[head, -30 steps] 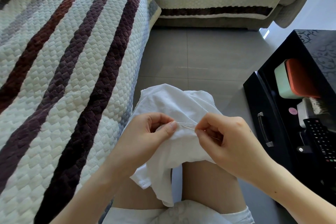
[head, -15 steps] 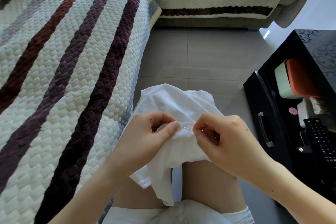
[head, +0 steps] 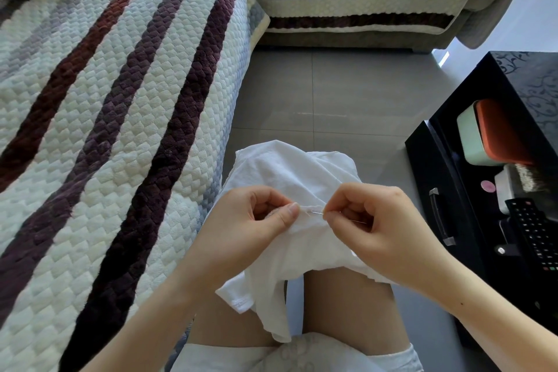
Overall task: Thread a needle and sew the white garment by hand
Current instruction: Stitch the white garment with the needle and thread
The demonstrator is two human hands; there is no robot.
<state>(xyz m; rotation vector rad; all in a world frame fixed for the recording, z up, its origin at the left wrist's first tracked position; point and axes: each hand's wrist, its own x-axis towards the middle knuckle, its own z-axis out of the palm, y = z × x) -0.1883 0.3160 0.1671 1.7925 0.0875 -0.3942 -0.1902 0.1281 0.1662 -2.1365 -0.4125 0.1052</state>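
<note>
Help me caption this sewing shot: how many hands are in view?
2. The left hand pinches the white garment over the lap, just left of the needle. The right hand pinches the needle itself, close beside it. No other hand seems hidden.

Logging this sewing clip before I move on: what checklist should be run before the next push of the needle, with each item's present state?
1. Right hand pinches the needle: ok.
2. Left hand grips the white garment at the stitched fold: ok.
3. Needle tip meets the fold: ok; how deep, cannot tell.
4. Thread through the eye: cannot tell, too fine to see.
5. Left thumb apart from the needle tip: ok, though close.
</note>
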